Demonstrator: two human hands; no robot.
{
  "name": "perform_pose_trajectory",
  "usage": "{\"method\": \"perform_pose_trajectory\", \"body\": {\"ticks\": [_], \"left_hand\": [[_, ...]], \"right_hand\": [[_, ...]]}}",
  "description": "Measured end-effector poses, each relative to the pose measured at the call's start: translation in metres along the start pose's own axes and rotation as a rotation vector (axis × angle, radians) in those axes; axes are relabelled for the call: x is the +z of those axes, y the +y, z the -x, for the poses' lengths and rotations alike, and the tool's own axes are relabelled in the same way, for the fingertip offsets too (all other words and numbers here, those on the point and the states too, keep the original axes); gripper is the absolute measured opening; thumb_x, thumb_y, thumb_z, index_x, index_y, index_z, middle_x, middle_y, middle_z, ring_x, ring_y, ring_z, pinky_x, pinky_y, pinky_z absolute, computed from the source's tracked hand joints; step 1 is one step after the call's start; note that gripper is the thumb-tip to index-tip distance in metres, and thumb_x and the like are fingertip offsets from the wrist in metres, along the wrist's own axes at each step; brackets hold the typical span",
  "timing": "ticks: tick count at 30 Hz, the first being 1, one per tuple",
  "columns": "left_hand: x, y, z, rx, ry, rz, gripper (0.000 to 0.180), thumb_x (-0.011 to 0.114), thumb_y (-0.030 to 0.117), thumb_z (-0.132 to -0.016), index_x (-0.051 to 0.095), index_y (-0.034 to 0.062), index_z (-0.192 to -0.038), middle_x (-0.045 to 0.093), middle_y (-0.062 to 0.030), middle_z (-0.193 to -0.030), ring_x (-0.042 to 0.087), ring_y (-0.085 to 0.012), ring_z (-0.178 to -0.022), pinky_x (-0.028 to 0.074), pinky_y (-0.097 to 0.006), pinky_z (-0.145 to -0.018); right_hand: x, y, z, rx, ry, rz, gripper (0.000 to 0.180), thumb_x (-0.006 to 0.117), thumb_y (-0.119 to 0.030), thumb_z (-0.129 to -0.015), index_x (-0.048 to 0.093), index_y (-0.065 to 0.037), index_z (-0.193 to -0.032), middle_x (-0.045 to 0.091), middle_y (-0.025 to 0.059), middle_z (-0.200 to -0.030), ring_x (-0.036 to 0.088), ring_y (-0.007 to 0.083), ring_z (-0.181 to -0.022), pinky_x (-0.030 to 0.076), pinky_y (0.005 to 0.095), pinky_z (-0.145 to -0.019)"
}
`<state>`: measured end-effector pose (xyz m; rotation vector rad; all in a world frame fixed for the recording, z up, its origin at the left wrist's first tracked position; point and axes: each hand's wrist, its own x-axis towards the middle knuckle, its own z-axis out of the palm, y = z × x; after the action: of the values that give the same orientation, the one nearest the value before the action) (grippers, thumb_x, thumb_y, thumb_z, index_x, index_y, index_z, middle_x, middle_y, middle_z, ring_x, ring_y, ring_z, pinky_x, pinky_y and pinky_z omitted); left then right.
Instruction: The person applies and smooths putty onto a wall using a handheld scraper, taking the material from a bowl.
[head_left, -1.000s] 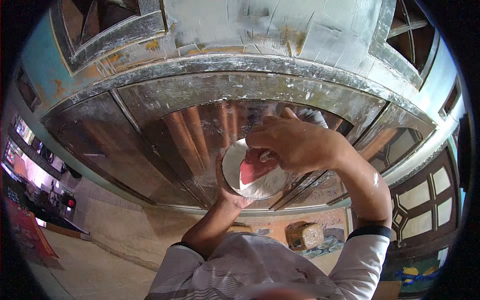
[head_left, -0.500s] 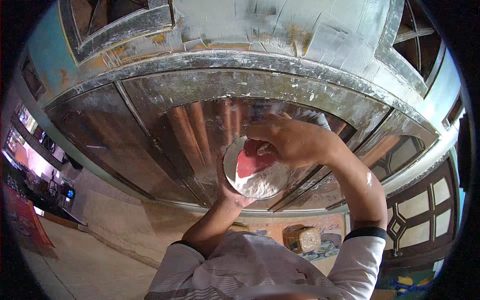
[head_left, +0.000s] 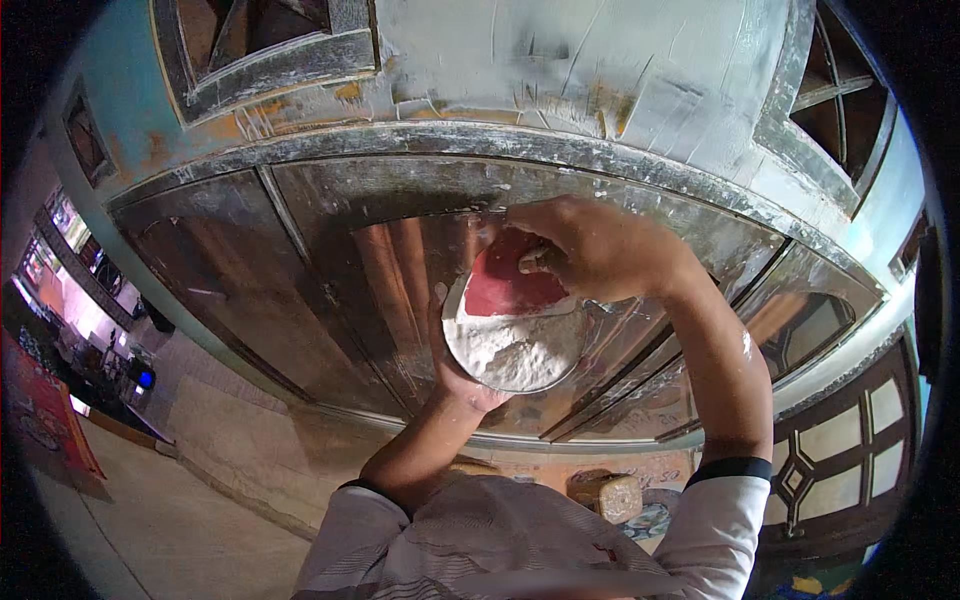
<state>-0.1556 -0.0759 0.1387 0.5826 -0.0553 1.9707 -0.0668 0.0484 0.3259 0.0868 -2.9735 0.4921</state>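
My left hand (head_left: pixel 462 378) holds a round bowl (head_left: pixel 452 345) from its left side and beneath, its fingers wrapped around the wall. White putty (head_left: pixel 525 350) fills the bowl, with a rough, scooped surface. My right hand (head_left: pixel 590 250) grips a red flat scraper (head_left: pixel 510 280) between thumb and fingers over the bowl's far side. The scraper's lower edge touches or lies just above the putty; a strip of white shows along it. Dried white smears mark my right forearm.
Ahead stands a wooden frame (head_left: pixel 420 145) with glass panes, spattered white. Above it the wall (head_left: pixel 560 60) is patched grey-white. A small stool-like block (head_left: pixel 612 497) stands on the floor behind my right arm. A door (head_left: pixel 850 440) is at the right, a red cloth (head_left: pixel 45 405) at the left.
My right hand has moved the scraper up toward the bowl's far rim, uncovering more putty. The scraper looks flatter to view. The bowl stays in my left hand.
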Motion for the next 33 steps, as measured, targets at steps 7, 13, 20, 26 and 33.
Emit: {"method": "perform_pose_trajectory", "body": {"ticks": [7, 13, 20, 26, 33], "left_hand": [[0.015, 0.019, -0.008, -0.05, -0.031, 0.035, 0.077, 0.039, 0.063, -0.1, 0.035, 0.0126, -0.158, 0.042, -0.0137, -0.157, 0.044, -0.0373, -0.141, 0.037, -0.057, -0.116], [0.0, 0.033, -0.008, -0.012, -0.118, -0.049, 0.075, 0.033, 0.061, -0.103, 0.032, 0.011, -0.159, 0.039, -0.0137, -0.16, 0.041, -0.0357, -0.144, 0.035, -0.055, -0.118], [0.011, 0.052, -0.013, -0.009, -0.22, -0.1, 0.077, 0.032, 0.064, -0.102, 0.03, 0.0118, -0.159, 0.038, -0.0132, -0.16, 0.04, -0.0363, -0.145, 0.034, -0.056, -0.119], [0.003, 0.067, -0.013, -0.067, -0.145, -0.05, 0.08, 0.034, 0.066, -0.1, 0.035, 0.0091, -0.156, 0.041, -0.0133, -0.158, 0.043, -0.0332, -0.143, 0.037, -0.054, -0.117], [0.004, 0.075, -0.013, -0.036, -0.209, 0.024, 0.133, 0.092, 0.008, -0.044, 0.024, 0.0079, -0.159, 0.039, -0.0153, -0.158, 0.043, -0.0386, -0.142, 0.039, -0.058, -0.118]], "right_hand": [[-0.013, -0.024, -0.016, 0.151, 0.057, 0.123, 0.03, 0.064, -0.004, -0.09, 0.059, 0.0, -0.12, 0.068, 0.0221, -0.113, 0.065, 0.0412, -0.107, 0.053, 0.0478, -0.09], [0.002, -0.026, -0.03, 0.128, -0.054, 0.065, 0.037, 0.067, -0.007, -0.089, 0.06, -0.004, -0.124, 0.067, 0.0203, -0.117, 0.064, 0.0388, -0.112, 0.052, 0.0466, -0.096], [-0.008, -0.045, -0.042, 0.199, -0.172, -0.039, 0.039, 0.067, -0.011, -0.092, 0.058, -0.005, -0.129, 0.069, 0.0195, -0.113, 0.067, 0.0364, -0.108, 0.053, 0.0467, -0.093], [0.003, -0.036, -0.057, 0.073, -0.107, 0.03, 0.039, 0.066, -0.007, -0.091, 0.059, -0.006, -0.13, 0.069, 0.0205, -0.116, 0.066, 0.0373, -0.107, 0.052, 0.0456, -0.092], [0.004, -0.051, -0.065, 0.175, -0.086, 0.1, 0.034, 0.066, -0.009, -0.092, 0.06, -0.004, -0.125, 0.067, 0.0203, -0.115, 0.062, 0.0378, -0.114, 0.051, 0.0462, -0.096]]}}
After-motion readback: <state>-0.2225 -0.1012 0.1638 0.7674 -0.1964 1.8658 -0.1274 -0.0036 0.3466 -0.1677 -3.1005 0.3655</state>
